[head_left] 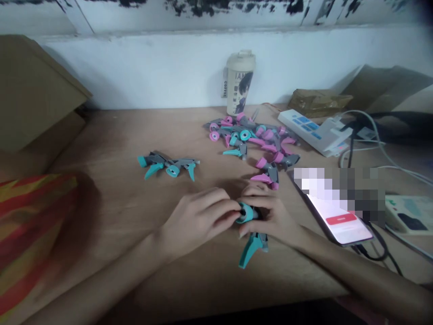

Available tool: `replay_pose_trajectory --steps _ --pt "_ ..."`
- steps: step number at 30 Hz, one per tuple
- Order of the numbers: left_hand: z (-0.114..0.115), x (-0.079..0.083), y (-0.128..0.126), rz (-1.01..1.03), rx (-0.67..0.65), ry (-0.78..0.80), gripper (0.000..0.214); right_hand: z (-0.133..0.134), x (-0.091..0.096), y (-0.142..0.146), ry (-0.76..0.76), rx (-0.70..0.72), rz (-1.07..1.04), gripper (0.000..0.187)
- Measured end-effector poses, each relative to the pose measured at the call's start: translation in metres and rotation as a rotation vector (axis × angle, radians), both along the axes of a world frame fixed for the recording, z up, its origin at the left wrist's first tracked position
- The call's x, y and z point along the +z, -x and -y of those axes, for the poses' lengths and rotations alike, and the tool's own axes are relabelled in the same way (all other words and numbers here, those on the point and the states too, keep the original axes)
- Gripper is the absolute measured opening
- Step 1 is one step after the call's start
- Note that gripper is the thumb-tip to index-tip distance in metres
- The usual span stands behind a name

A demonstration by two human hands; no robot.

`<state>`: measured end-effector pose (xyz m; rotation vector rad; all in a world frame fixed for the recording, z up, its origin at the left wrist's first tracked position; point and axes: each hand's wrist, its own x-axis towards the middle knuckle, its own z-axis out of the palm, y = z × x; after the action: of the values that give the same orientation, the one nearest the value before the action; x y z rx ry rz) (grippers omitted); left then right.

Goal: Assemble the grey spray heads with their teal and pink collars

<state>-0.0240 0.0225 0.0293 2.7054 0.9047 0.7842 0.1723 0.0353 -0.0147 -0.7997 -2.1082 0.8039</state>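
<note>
My right hand (275, 212) is wrapped round a grey and teal trigger spray head (252, 248). The teal trigger points down toward the table's front edge, and the teal collar faces left. At that collar's mouth, the fingertips of my left hand (206, 212) are pinched together; whatever they hold is hidden. Two more teal and grey spray heads (172, 170) lie side by side beyond my left hand. Past my right hand sits a loose pile of pink and teal spray heads (250, 135), with a pink-triggered spray head (267, 174) nearest my fingers.
To the right lie a lit phone (341, 221), a white power strip (313, 131) and loose cables (368, 122). A lidded cup (240, 83) stands against the wall beside a taped parcel (318, 103). Cardboard (37, 95) and a red-yellow striped bag or cloth (34, 239) occupy the left.
</note>
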Motion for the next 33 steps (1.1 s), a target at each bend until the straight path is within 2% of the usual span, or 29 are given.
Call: replay_pose_trajectory --steps 2,4,8,10,12,15,18,22,26,29,31,33 --pt "0.002 -0.009 -0.004 0.145 0.121 0.162 0.009 0.000 0.000 0.000 -0.043 -0.073 0.019 0.037" --pt "0.006 -0.017 -0.004 0.246 0.196 0.246 0.008 0.001 0.000 0.002 -0.122 -0.133 0.043 0.038" --pt "0.015 -0.029 0.010 0.358 0.299 0.202 0.008 0.006 0.003 0.011 -0.234 -0.175 0.086 0.039" --pt "0.016 -0.033 0.018 0.398 0.374 0.165 0.011 0.006 0.009 0.016 -0.222 -0.209 0.109 0.036" --pt "0.013 -0.036 0.024 0.441 0.457 0.183 0.024 0.001 0.016 0.021 -0.191 -0.240 0.135 0.032" --pt "0.009 -0.038 0.026 0.521 0.533 0.234 0.041 -0.020 0.029 0.030 -0.137 -0.241 0.162 0.033" --pt "0.009 -0.038 0.026 0.545 0.518 0.185 0.046 -0.056 0.037 0.047 -0.061 -0.169 0.210 0.042" --pt "0.015 -0.037 0.026 0.473 0.426 0.082 0.045 -0.097 0.037 0.087 -0.091 -0.169 0.342 0.052" --pt "0.016 -0.036 0.026 0.424 0.382 0.065 0.043 -0.103 0.033 0.116 -0.115 -0.189 0.378 0.064" --pt "0.014 -0.036 0.025 0.406 0.379 0.066 0.040 -0.090 0.036 0.107 -0.208 -0.193 0.388 0.068" --pt "0.013 -0.036 0.025 0.387 0.384 0.081 0.039 -0.081 0.042 0.083 -0.291 -0.200 0.431 0.060" --pt "0.012 -0.037 0.024 0.361 0.387 0.101 0.039 -0.074 0.047 0.047 -0.304 -0.280 0.522 0.054"
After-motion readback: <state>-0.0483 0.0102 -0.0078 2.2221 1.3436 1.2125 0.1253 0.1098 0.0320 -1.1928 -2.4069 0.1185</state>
